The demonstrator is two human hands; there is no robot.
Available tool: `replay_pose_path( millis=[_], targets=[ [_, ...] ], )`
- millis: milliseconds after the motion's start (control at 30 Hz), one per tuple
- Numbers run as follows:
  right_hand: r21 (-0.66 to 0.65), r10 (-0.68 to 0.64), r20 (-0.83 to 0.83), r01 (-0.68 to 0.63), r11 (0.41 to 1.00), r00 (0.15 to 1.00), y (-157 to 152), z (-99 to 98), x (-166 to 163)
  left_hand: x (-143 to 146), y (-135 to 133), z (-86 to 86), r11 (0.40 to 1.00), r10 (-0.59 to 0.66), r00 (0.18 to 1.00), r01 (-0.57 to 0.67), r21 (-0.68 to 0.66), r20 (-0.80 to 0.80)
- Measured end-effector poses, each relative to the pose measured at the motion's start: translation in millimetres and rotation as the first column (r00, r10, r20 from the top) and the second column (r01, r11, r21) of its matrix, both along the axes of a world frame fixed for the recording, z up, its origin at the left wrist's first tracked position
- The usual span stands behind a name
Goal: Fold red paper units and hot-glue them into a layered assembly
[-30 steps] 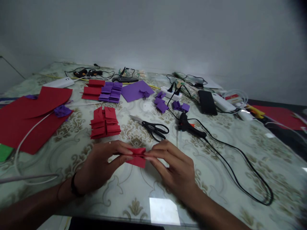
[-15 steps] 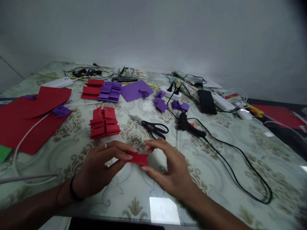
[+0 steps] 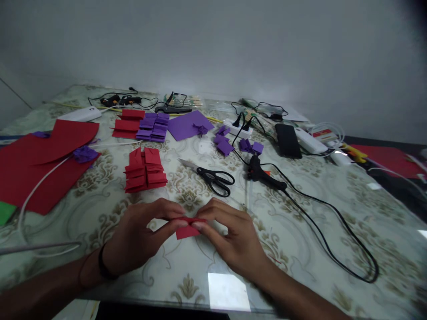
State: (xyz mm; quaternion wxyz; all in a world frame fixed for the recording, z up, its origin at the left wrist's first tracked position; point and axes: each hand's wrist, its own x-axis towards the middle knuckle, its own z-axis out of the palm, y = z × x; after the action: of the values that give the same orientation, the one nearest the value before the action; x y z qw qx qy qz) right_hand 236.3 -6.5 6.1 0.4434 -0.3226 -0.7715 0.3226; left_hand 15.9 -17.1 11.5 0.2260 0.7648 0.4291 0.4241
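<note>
Covering part of red paper (image 3: 187, 232): left hand (image 3: 138, 232), right hand (image 3: 237, 233).

Dim, cool light | square glare (image 3: 228, 291), near tabletop (image 3: 300, 275) | wall (image 3: 213, 49) palest low down | far right corner blacked out | detail soft

Held red paper (image 3: 185, 232) partly hidden by right hand (image 3: 238, 235), green sheet (image 3: 6, 212) cut off at left edge
</note>
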Motion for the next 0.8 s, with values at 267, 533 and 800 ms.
replay_pose_path(
  millis=[267, 533, 800],
  targets=[
    [-0.165, -0.077, -0.006, 0.075, 0.983, 0.997, 0.7, -8.2, -3.1, 0.7, 7.6, 4.6, 0.965, -0.030, 1.000, 0.028, -0.261, -0.005],
    [-0.006, 0.023, 0.023, -0.023, 1.000, 0.999, 5.6, -6.2, 2.3, -0.2, 11.1, 7.2, 0.851, 0.128, 0.978, -0.022, -0.525, 0.167],
    [-0.127, -0.027, -0.009, 0.026, 0.992, 1.000, 8.2, -6.0, 1.5, -2.2, 11.3, 12.0, 0.900, -0.009, 0.999, 0.023, -0.436, 0.034]
  ],
)
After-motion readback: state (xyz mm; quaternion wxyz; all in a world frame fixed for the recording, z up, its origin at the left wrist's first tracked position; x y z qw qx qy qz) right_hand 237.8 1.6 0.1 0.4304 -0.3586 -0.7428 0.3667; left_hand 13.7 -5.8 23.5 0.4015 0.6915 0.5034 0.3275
